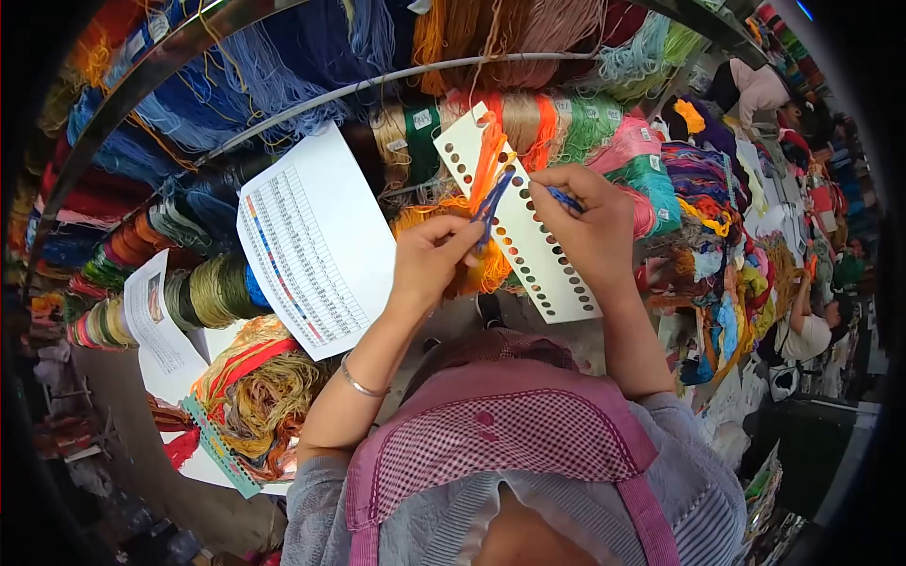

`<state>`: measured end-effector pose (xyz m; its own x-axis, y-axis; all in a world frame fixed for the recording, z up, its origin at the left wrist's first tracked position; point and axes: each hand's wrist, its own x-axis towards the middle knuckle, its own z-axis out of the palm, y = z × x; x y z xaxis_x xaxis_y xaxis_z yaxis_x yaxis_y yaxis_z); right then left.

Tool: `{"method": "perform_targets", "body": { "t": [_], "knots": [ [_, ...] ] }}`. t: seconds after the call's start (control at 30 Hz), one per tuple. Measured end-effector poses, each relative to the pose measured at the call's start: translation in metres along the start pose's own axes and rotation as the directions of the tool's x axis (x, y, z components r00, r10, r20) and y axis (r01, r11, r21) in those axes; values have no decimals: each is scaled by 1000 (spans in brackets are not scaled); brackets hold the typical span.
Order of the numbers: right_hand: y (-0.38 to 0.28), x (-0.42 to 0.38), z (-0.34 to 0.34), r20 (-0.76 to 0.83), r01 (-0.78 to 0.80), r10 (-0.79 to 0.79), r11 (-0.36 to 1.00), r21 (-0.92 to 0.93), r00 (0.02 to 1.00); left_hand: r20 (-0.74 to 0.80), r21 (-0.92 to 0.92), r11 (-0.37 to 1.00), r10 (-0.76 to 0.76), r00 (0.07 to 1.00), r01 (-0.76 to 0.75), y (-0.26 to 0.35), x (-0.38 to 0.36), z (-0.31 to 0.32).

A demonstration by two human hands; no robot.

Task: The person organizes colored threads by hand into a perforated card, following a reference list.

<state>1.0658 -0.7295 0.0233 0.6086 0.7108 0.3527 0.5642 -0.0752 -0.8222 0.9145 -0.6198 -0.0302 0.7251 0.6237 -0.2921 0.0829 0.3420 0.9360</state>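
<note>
A white card with two rows of punched holes [541,266] lies tilted in front of me in the head view. Orange thread [489,156] is looped at its upper end. Beside it, dark blue thread [494,193] runs from the card's holes. My left hand [434,257] pinches this blue thread near the card's left edge. My right hand [587,226] is closed over the card's right side, with blue strands showing between thumb and fingers. Whether it also grips the card is hidden. A printed chart sheet [330,222] with a coloured column lies left of the card.
Hanging skeins [283,80] and a curved metal rail [406,73] cross the top. Thread bundles [217,292] and a second paper [160,316] lie at left, above a green hole-punched strip [222,448]. More yarn [698,189] is piled at right. Other people [807,330] are beyond it.
</note>
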Motion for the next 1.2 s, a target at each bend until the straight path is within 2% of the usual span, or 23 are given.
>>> {"method": "perform_targets", "body": {
  "t": [0.03,0.07,0.1,0.2,0.33,0.43,0.5,0.63,0.7,0.83,0.9,0.93,1.0,1.03,1.1,1.2],
  "knots": [
    [3,0,-1,-43,7,-6,1000,22,999,-29,-26,999,32,999,-32,3,-3,-2],
    [5,0,-4,-50,6,-5,1000,25,999,-15,-10,999,-36,999,35,1,-3,-15],
    [7,0,-6,-42,8,-8,1000,8,999,-14,-3,999,-36,999,36,1,-5,-19],
    [8,-4,-3,-36,-5,4,999,-33,999,16,-312,944,116,993,-105,0,-7,-29],
    [6,-6,1,-15,6,-7,995,-99,1000,-5,-365,922,142,990,-134,6,-9,-32],
    [8,-7,2,-10,21,-22,997,-78,1000,-10,-411,901,146,989,-137,12,-12,-36],
    [7,-8,3,-17,19,-20,998,-57,1000,89,-468,878,158,983,-99,14,-14,-42],
    [4,-9,4,-17,18,-20,995,-93,1000,164,-495,866,169,972,-67,20,-16,-45],
    [3,-9,4,-15,33,-35,995,-96,999,-30,-264,930,256,966,-255,23,-18,-37],
    [0,-11,4,-27,59,-62,991,-118,998,-73,-242,932,258,963,-269,19,-12,-46],
    [2,-12,6,-18,39,-41,994,-98,999,91,-475,867,217,972,-149,13,-9,-54],
    [6,-13,8,-9,54,-56,995,-89,998,94,-474,868,217,972,-148,14,-9,-52],
    [7,-13,10,-3,69,-70,994,-79,998,179,-667,740,268,947,-83,17,-11,-46],
    [6,-14,11,9,61,-61,995,-73,998,181,-666,741,268,946,-82,19,-12,-43],
    [7,-15,11,19,52,-51,996,-67,999,164,-510,853,221,961,-110,22,-13,-39],
    [9,-15,9,-9,119,-121,984,-136,993,138,-498,863,178,974,-87,21,-10,-39]
  ]
}}
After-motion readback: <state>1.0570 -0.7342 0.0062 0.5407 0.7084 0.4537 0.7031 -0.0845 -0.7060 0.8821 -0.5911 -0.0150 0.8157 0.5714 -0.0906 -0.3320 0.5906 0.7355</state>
